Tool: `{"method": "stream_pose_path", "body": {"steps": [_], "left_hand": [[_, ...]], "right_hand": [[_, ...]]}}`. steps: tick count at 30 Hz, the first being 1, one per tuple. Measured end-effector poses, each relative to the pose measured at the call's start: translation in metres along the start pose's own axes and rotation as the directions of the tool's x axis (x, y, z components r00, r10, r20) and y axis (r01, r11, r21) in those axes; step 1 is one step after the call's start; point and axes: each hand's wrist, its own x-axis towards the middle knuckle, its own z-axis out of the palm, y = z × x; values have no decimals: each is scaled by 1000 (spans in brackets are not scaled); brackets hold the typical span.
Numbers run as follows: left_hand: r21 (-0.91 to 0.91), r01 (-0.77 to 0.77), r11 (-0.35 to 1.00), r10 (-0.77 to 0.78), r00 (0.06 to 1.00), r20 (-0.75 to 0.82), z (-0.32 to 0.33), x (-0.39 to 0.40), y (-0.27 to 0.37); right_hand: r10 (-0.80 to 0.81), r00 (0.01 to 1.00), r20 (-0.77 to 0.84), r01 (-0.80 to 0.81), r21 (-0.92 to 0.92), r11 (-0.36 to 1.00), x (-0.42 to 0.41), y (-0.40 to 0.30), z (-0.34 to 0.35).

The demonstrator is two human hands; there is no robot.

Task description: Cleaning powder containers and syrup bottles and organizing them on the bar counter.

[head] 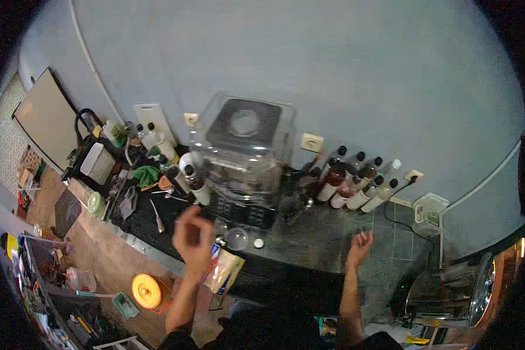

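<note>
My left hand (pixel 193 234) is raised over the counter's front part, its thumb and fingers curled into a ring; whether anything is between them cannot be told. A printed packet (pixel 225 269) lies just to its right, near the wrist. My right hand (pixel 361 244) hovers over the dark tiled counter with fingers apart and nothing in it. Between the hands and the wall stands a blender under a clear cover (pixel 245 148), slightly blurred. A clear round cup (pixel 236 239) and a small white cap (pixel 258 243) are in front of it.
Several capped bottles (pixel 354 186) stand along the wall at right, by a socket with a plugged cable. At left are a green cloth (pixel 146 176), a white container (pixel 97 163) and more bottles. An orange lidded bucket (pixel 147 291) is on the floor.
</note>
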Motion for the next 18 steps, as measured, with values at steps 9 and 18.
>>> {"method": "stream_pose_path", "body": {"steps": [9, 18], "left_hand": [[289, -94, 953, 186, 933, -308, -134, 267, -222], [689, -285, 666, 186, 958, 216, -120, 374, -290]], "right_hand": [[3, 993, -118, 4, 57, 998, -141, -90, 64], [-81, 991, -107, 89, 76, 993, -209, -131, 114]]}}
